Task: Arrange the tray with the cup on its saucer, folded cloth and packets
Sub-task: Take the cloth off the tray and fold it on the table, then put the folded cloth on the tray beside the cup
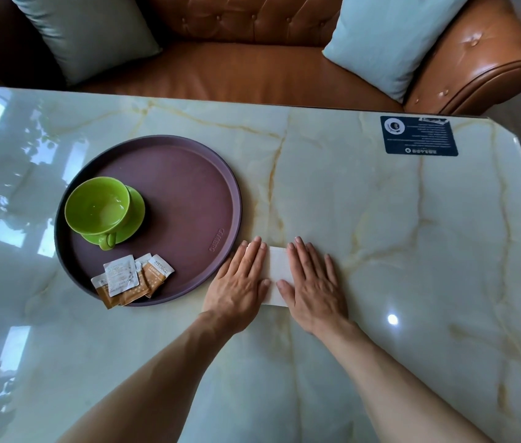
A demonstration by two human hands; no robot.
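Note:
A round maroon tray (188,174) lies on the marble table, left of centre. On its left part stands a green cup (97,206) on a green saucer (136,212), handle toward me. Several small packets (131,278), white and tan, lie at the tray's near rim, one overhanging it. Just right of the tray a folded white cloth (276,266) lies flat on the table. My left hand (240,282) and my right hand (313,282) press palm-down on the cloth's two sides, fingers spread; only a strip of cloth shows between them.
A dark blue card (419,135) lies at the table's far right. Beyond the far edge is a brown leather sofa (252,65) with two pale cushions (390,39). The table's cut corner (515,135) is at far right.

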